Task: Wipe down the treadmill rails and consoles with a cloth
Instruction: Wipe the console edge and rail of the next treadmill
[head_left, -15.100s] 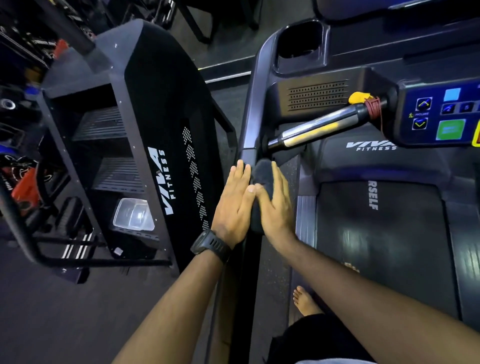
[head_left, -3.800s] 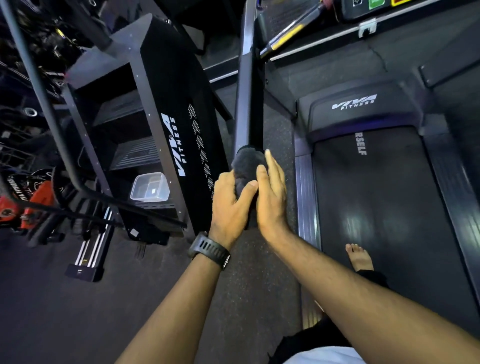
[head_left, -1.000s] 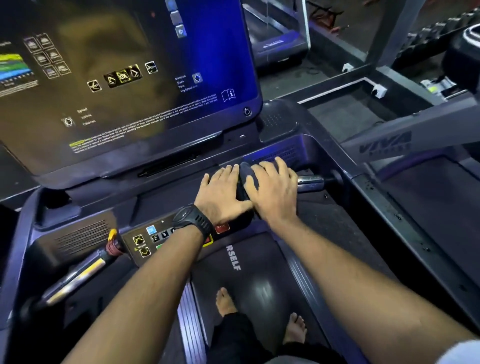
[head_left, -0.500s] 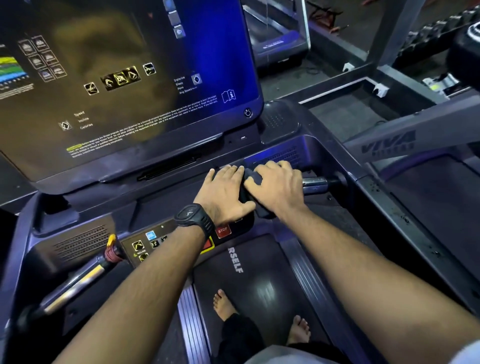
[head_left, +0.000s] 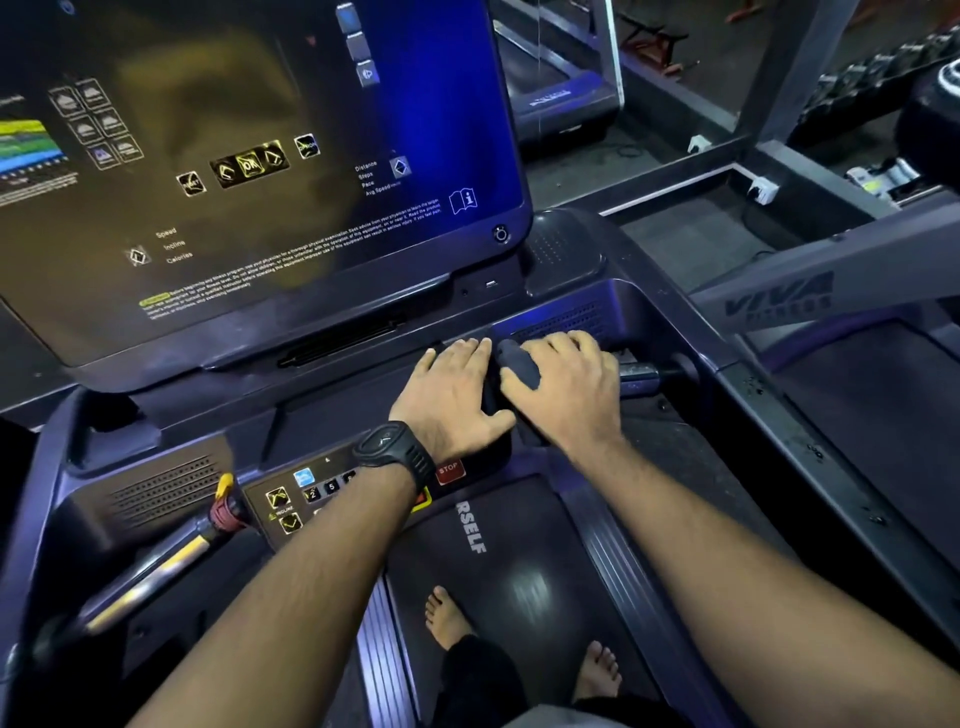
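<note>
A dark cloth (head_left: 516, 365) lies bunched on the treadmill console deck (head_left: 332, 410), just below the big touchscreen (head_left: 234, 182). My right hand (head_left: 569, 392) covers the cloth, fingers bent over it and thumb against it. Beside it, my left hand (head_left: 454, 397), with a black watch on the wrist, lies flat with straight fingers, touching the cloth's left side. The right side rail (head_left: 810, 447) runs back along the right. A metal grip bar (head_left: 640, 372) sticks out just right of my right hand.
A button panel (head_left: 311, 496) with a red STOP key (head_left: 448, 470) sits under my left wrist. The left grip bar (head_left: 156, 566) with a yellow strip is at lower left. My bare feet stand on the belt (head_left: 519, 577). Another treadmill and weight racks stand to the right.
Both hands stay on the same spot of the console deck with the cloth between them. My right fingers have curled further over the cloth. The view has shifted slightly.
</note>
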